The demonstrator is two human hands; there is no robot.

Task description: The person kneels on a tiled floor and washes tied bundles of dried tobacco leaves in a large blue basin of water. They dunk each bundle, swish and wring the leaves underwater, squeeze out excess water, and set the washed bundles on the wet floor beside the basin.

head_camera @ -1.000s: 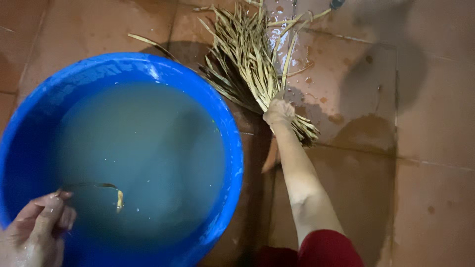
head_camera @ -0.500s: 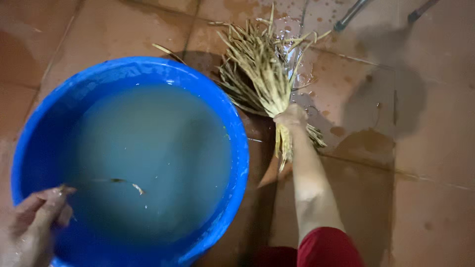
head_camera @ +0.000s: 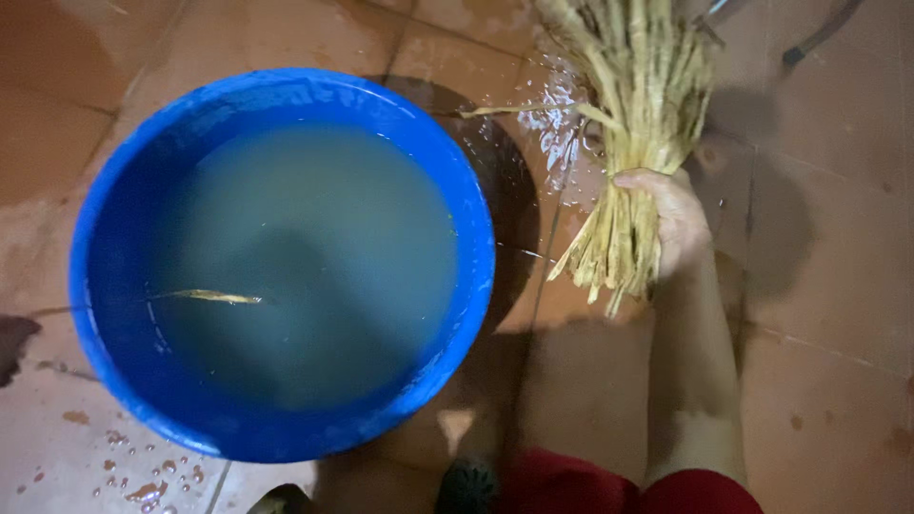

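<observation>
Our right hand (head_camera: 674,221) is stretched out ahead on a straight, bare forearm, fingers curled tight in a closed fist, knuckles upward. A red sleeve sits behind the elbow. Our left hand is out of sight.

Basin (head_camera: 114,381) on the tiled floor (head_camera: 838,314), left; a single stalk (head_camera: 211,297) floats in its water (head_camera: 314,276). Right of the basin, the right hand (head_camera: 678,221) grips a bundle of stalks (head_camera: 636,124) above the floor.
</observation>
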